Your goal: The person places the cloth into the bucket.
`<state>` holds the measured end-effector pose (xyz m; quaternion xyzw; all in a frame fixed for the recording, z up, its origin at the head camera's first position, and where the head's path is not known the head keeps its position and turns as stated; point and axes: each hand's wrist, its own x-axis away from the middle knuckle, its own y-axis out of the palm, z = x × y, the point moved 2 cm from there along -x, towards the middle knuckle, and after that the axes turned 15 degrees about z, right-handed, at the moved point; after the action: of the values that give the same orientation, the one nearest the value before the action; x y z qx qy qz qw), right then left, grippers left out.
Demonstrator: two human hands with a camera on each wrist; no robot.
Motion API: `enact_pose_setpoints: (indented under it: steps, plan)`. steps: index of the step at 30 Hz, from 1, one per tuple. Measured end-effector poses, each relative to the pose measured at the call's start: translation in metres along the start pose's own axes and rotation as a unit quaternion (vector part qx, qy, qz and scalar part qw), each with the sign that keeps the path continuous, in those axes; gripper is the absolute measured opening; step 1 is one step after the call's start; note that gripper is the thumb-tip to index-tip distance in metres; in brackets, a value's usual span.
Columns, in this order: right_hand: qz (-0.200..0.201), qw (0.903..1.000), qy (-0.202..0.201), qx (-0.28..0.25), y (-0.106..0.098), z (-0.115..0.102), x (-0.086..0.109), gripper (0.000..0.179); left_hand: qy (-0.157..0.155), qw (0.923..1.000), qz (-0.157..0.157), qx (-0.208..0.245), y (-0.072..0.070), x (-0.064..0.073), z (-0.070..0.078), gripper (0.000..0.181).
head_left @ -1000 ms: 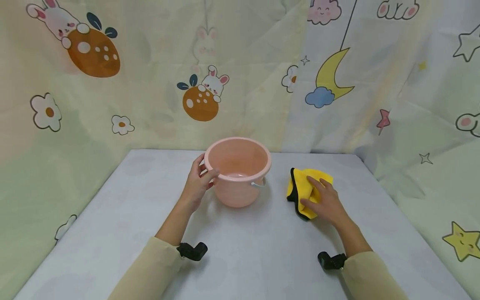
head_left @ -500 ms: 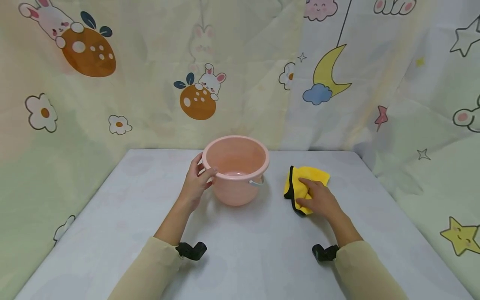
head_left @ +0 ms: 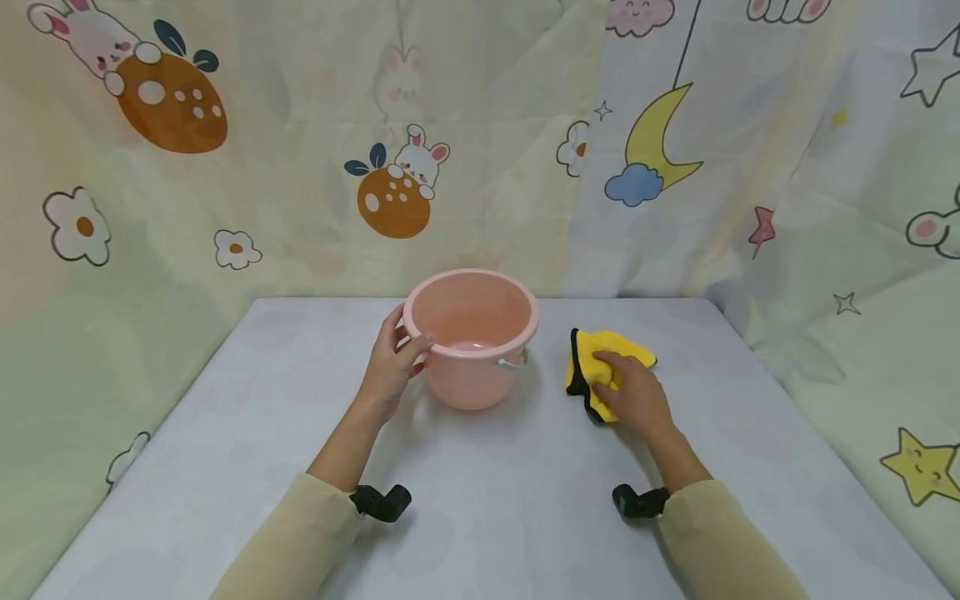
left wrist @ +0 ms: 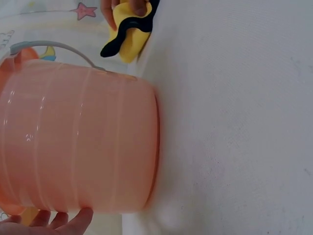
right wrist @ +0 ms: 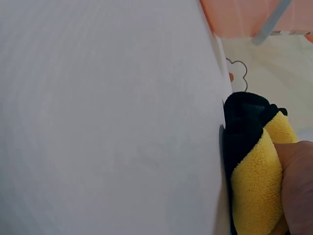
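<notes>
Head view: right hand [head_left: 636, 393] is pinching the yellow cloth [head_left: 589, 368], which is bunching more tightly than a second ago, so its hold is apparently firming. Cloth is lying right of the pink bucket [head_left: 471, 383], apart; left hand [head_left: 390, 367] is gripping bucket's rim.

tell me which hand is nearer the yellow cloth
Right: the right hand grips the yellow cloth; the left hand is well left of it, holding the pink bucket.
</notes>
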<state>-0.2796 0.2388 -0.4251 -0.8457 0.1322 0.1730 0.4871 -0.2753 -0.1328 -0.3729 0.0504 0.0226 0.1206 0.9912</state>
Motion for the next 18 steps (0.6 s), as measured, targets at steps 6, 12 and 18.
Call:
enact_pose_setpoints:
  steps: [6,12,18]
  plan:
    - [0.033,0.9991,0.01,-0.026,-0.002,-0.007,0.0,0.049,0.002,1.0,0.002,-0.008,-0.002,-0.001,0.001,0.078]
    - [0.041,0.9978,0.032,-0.041,-0.008,-0.01,0.001,0.05,0.003,1.0,-0.001,-0.007,-0.002,-0.001,0.0,0.078]
    - [0.062,0.9958,0.048,-0.047,-0.015,-0.008,0.005,0.052,0.002,1.0,-0.008,-0.002,-0.003,-0.001,-0.001,0.079]
